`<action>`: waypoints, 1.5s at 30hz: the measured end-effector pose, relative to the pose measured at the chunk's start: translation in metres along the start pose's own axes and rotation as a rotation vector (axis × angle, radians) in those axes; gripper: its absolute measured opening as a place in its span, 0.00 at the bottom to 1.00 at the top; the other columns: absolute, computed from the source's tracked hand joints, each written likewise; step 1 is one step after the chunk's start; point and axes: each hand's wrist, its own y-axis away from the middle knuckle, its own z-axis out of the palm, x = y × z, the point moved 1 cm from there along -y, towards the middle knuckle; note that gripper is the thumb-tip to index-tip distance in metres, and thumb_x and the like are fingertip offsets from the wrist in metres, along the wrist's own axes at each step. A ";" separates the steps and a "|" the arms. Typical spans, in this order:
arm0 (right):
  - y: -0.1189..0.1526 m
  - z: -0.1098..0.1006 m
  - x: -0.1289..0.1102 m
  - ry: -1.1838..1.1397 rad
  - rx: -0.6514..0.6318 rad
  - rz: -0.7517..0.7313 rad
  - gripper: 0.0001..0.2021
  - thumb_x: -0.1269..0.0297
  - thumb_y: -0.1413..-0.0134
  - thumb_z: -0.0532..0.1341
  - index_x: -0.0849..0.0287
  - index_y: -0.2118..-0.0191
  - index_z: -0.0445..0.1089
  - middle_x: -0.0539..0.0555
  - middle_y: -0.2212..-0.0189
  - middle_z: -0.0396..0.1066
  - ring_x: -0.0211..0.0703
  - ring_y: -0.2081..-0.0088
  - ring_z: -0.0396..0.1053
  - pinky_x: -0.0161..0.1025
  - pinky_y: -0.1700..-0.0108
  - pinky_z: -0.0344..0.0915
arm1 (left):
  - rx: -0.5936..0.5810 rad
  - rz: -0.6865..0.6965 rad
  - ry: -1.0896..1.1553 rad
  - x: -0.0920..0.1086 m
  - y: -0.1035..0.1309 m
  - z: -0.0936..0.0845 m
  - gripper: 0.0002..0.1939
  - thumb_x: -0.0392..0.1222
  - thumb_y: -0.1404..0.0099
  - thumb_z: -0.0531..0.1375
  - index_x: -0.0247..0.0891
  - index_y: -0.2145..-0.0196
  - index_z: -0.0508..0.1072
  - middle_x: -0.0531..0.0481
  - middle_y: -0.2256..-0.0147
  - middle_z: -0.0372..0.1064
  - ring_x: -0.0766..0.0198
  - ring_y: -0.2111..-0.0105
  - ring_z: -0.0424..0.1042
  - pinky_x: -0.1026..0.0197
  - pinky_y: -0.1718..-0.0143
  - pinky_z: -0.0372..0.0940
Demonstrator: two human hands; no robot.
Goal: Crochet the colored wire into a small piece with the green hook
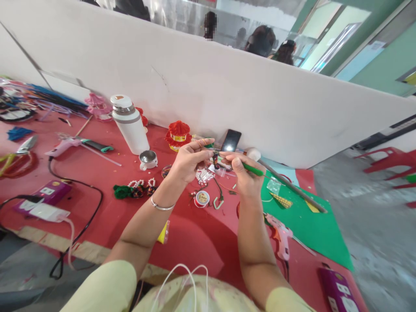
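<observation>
Near the middle of the view my left hand (191,159) is raised over the table, its fingers pinched on a small dark piece (215,159) with colored bits. A thin orange strand loops round its fingers. My right hand (245,173) is closed on a green-handled tool (252,169), whose thin tip points at the piece. The fingertips of both hands nearly meet. Below them a small spool (202,198) lies on the red table (195,255), beside a light green bent clip (218,203). The details of the small piece are too fine to tell.
A white bottle (130,128), its metal cup (148,159), a red fuzzy ornament (178,135) and a phone (231,141) stand or lie around. Pink glue guns (282,236) with cords, scissors (22,151), power strips (339,288) and a green sheet (320,236) flank the arms. A white partition (227,91) rises behind.
</observation>
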 end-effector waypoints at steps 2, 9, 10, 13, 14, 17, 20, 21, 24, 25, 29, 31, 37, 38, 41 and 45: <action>-0.001 -0.001 0.005 -0.051 -0.021 0.047 0.09 0.51 0.35 0.71 0.48 0.63 0.86 0.51 0.59 0.89 0.52 0.55 0.87 0.51 0.50 0.87 | -0.008 0.007 0.016 -0.001 -0.001 -0.001 0.18 0.37 0.53 0.76 0.38 0.61 0.84 0.55 0.77 0.74 0.73 0.83 0.67 0.67 0.84 0.54; -0.002 0.002 0.016 -0.203 0.004 0.200 0.13 0.46 0.41 0.74 0.50 0.63 0.86 0.53 0.60 0.89 0.48 0.62 0.87 0.46 0.56 0.87 | -0.032 0.008 0.032 -0.004 -0.002 -0.003 0.19 0.36 0.51 0.77 0.39 0.59 0.85 0.55 0.76 0.75 0.73 0.82 0.68 0.68 0.83 0.54; -0.002 0.002 0.016 -0.200 0.008 0.205 0.14 0.45 0.41 0.74 0.50 0.63 0.86 0.53 0.60 0.88 0.48 0.62 0.86 0.46 0.56 0.87 | -0.040 0.009 0.039 -0.004 -0.001 -0.003 0.19 0.36 0.51 0.78 0.39 0.59 0.86 0.55 0.76 0.75 0.74 0.82 0.68 0.68 0.83 0.55; -0.001 0.003 0.017 -0.184 0.006 0.199 0.14 0.45 0.40 0.74 0.50 0.63 0.86 0.53 0.60 0.88 0.47 0.63 0.86 0.46 0.56 0.86 | -0.056 0.017 0.051 -0.004 -0.001 -0.004 0.19 0.36 0.50 0.78 0.39 0.59 0.86 0.55 0.75 0.75 0.74 0.82 0.68 0.69 0.83 0.55; -0.001 0.003 0.018 -0.180 0.001 0.187 0.13 0.46 0.39 0.73 0.50 0.62 0.86 0.53 0.59 0.88 0.47 0.63 0.85 0.46 0.57 0.86 | -0.059 0.017 0.049 -0.004 -0.001 -0.004 0.19 0.36 0.50 0.78 0.39 0.59 0.86 0.55 0.75 0.75 0.74 0.82 0.68 0.68 0.83 0.55; -0.002 0.004 0.020 -0.151 -0.012 0.091 0.10 0.49 0.36 0.72 0.47 0.61 0.86 0.51 0.59 0.88 0.45 0.59 0.85 0.44 0.55 0.83 | -0.070 0.013 0.038 -0.005 -0.001 -0.003 0.21 0.37 0.51 0.79 0.38 0.57 0.85 0.55 0.75 0.75 0.73 0.82 0.68 0.68 0.83 0.55; -0.003 0.006 0.018 -0.072 0.008 -0.049 0.07 0.53 0.35 0.72 0.46 0.60 0.86 0.50 0.59 0.86 0.45 0.55 0.83 0.44 0.50 0.80 | -0.080 0.002 0.034 -0.006 -0.001 -0.001 0.23 0.36 0.52 0.79 0.37 0.56 0.84 0.56 0.75 0.75 0.74 0.83 0.66 0.68 0.84 0.52; -0.003 0.007 0.017 -0.045 0.012 -0.079 0.06 0.53 0.35 0.72 0.46 0.60 0.86 0.50 0.58 0.86 0.45 0.54 0.83 0.45 0.48 0.79 | -0.081 -0.003 0.034 -0.006 -0.001 0.000 0.24 0.36 0.52 0.79 0.37 0.56 0.84 0.56 0.75 0.74 0.75 0.83 0.65 0.68 0.84 0.50; -0.004 0.010 0.015 -0.004 -0.012 -0.117 0.06 0.54 0.34 0.71 0.46 0.59 0.86 0.51 0.58 0.85 0.45 0.54 0.82 0.47 0.48 0.79 | -0.085 -0.001 0.052 -0.005 0.000 0.001 0.24 0.35 0.52 0.77 0.38 0.55 0.84 0.55 0.73 0.76 0.76 0.84 0.63 0.68 0.85 0.45; -0.004 0.010 0.015 -0.003 -0.020 -0.119 0.06 0.54 0.34 0.71 0.46 0.59 0.86 0.51 0.59 0.85 0.45 0.54 0.83 0.47 0.48 0.79 | -0.090 0.002 0.061 -0.004 0.000 0.001 0.24 0.34 0.51 0.77 0.38 0.54 0.84 0.54 0.71 0.78 0.77 0.84 0.62 0.68 0.85 0.45; -0.004 0.008 0.018 -0.028 -0.028 -0.120 0.07 0.54 0.33 0.70 0.46 0.59 0.86 0.51 0.60 0.85 0.46 0.55 0.83 0.47 0.48 0.80 | -0.129 0.006 0.053 -0.003 0.001 0.003 0.31 0.32 0.50 0.75 0.40 0.47 0.83 0.48 0.63 0.83 0.79 0.84 0.57 0.67 0.85 0.44; -0.005 0.007 0.019 -0.039 -0.017 -0.123 0.06 0.54 0.33 0.70 0.46 0.59 0.86 0.50 0.61 0.85 0.45 0.55 0.83 0.47 0.49 0.79 | -0.114 0.058 0.013 -0.004 0.002 0.004 0.35 0.32 0.50 0.75 0.40 0.42 0.82 0.48 0.65 0.83 0.76 0.82 0.60 0.66 0.83 0.49; 0.003 0.018 0.019 0.163 0.052 -0.209 0.06 0.56 0.32 0.69 0.46 0.56 0.86 0.52 0.58 0.83 0.46 0.55 0.81 0.48 0.51 0.79 | 0.046 0.267 -0.144 -0.013 0.000 0.004 0.38 0.32 0.50 0.74 0.36 0.39 0.82 0.53 0.73 0.79 0.69 0.76 0.71 0.65 0.74 0.65; 0.005 0.021 0.020 0.223 0.063 -0.246 0.06 0.56 0.32 0.69 0.45 0.55 0.86 0.53 0.57 0.82 0.46 0.54 0.80 0.48 0.52 0.79 | 0.053 0.267 -0.145 -0.015 0.000 0.005 0.39 0.32 0.50 0.73 0.36 0.38 0.81 0.53 0.72 0.80 0.68 0.76 0.71 0.65 0.74 0.65; 0.011 0.028 0.023 0.380 0.138 -0.384 0.08 0.60 0.33 0.70 0.43 0.50 0.85 0.53 0.57 0.80 0.46 0.56 0.79 0.46 0.56 0.77 | 0.065 0.252 -0.085 -0.020 0.000 0.010 0.43 0.31 0.50 0.74 0.37 0.34 0.78 0.54 0.72 0.80 0.69 0.75 0.71 0.66 0.73 0.64; 0.016 0.036 0.028 0.487 0.240 -0.551 0.13 0.64 0.33 0.70 0.42 0.46 0.83 0.51 0.58 0.80 0.45 0.57 0.78 0.45 0.55 0.76 | 0.038 0.117 0.090 -0.020 0.005 0.016 0.47 0.33 0.50 0.76 0.36 0.31 0.73 0.58 0.78 0.74 0.74 0.82 0.61 0.68 0.80 0.54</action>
